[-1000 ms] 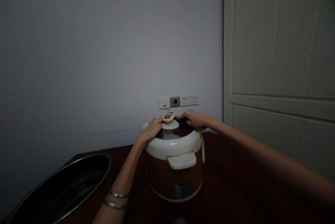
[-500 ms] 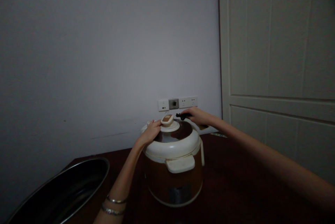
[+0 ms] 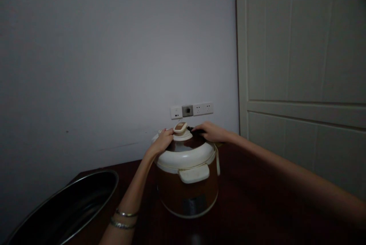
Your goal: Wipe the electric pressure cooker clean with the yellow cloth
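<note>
Right hand [image 3: 213, 132] has dropped to the rice cooker's lid [image 3: 185, 157]

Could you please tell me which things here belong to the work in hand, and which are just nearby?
In use:
rice cooker
left hand
right hand

Just nearby:
dark oval basin
wall sockets
panelled door
</note>
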`<state>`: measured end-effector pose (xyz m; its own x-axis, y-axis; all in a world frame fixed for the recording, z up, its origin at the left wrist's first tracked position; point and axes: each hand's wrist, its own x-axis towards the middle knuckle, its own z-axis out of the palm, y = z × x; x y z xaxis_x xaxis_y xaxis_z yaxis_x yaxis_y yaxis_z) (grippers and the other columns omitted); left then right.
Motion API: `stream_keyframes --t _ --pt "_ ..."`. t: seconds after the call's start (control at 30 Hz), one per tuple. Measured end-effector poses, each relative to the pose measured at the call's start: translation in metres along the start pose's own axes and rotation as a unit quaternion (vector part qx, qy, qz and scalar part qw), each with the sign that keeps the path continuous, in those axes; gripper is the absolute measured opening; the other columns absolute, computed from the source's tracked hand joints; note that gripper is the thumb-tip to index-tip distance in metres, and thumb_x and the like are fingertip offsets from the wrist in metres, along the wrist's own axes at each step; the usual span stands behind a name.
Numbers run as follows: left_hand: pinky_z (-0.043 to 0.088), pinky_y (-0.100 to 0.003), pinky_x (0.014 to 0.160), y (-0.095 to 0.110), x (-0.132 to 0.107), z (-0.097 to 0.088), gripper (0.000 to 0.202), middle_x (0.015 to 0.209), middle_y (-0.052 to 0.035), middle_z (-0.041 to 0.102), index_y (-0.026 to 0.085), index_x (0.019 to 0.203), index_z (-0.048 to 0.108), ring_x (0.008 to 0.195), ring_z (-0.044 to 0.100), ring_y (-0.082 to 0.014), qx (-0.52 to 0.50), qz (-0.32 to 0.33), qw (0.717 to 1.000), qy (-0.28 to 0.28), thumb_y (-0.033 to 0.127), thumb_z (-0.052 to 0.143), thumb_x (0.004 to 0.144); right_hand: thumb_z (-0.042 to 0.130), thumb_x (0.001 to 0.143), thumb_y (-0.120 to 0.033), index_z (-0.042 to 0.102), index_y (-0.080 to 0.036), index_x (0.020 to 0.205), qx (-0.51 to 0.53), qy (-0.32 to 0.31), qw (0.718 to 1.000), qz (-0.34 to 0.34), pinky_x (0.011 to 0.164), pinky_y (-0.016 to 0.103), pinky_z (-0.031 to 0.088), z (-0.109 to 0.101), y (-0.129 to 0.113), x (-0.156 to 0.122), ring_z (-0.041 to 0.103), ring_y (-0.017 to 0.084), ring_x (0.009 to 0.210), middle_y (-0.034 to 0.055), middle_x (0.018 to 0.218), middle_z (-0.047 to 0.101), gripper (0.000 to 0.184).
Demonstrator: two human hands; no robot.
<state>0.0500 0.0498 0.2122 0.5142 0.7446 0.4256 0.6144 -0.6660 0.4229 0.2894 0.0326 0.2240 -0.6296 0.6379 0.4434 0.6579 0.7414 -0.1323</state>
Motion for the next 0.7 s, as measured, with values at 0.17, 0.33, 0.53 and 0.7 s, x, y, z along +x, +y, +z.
stream_keyframes --t 0.17,0.33,0.53,0.7 --pt "0.015 -0.045 0.112 0.004 -0.001 0.002 0.053 0.117 -0.0017 0.064 0.021 0.11 0.065 0.116 0.051 -0.0217 -0.05 -0.012 0.998 0.029 0.012 0.036 0.066 0.047 0.073 -0.002 0.065 -0.016 0.11 -0.001 -0.01 1.0 -0.021 0.081 0.027 0.045 -0.006 -0.025 -0.033 0.063 0.018 0.094 0.0092 0.106 0.069 0.044" --pt "0.045 -0.038 0.092 -0.007 -0.017 -0.005 0.045 0.103 -0.0084 0.07 0.013 0.097 0.07 0.098 0.061 -0.0219 -0.247 -0.046 0.937 0.243 0.015 0.042 0.062 0.047 0.075 -0.004 0.063 -0.019 0.113 0.046 -0.001 0.998 -0.048 0.082 0.026 0.045 -0.025 -0.056 -0.037 0.062 0.016 0.094 0.0051 0.107 0.068 0.044" --pt "0.05 -0.035 0.082 -0.055 -0.058 -0.009 0.033 0.09 -0.0106 0.071 0.013 0.076 0.068 0.093 0.063 -0.022 -0.284 -0.142 0.833 0.453 0.02 0.04 0.06 0.05 0.072 -0.007 0.06 -0.012 0.111 -0.122 0.055 0.987 -0.092 0.072 0.03 0.043 -0.008 -0.111 0.001 0.061 0.023 0.09 0.0144 0.106 0.066 0.041" --pt "0.049 -0.032 0.071 -0.079 -0.069 0.016 0.027 0.077 -0.0064 0.069 0.015 0.071 0.064 0.082 0.063 -0.0223 -0.235 -0.211 0.863 0.395 0.028 0.043 0.061 0.052 0.074 -0.014 0.065 -0.01 0.1 -0.182 -0.035 0.972 -0.147 0.063 0.029 0.041 0.032 -0.132 0.073 0.064 0.023 0.081 0.0163 0.095 0.069 0.029"
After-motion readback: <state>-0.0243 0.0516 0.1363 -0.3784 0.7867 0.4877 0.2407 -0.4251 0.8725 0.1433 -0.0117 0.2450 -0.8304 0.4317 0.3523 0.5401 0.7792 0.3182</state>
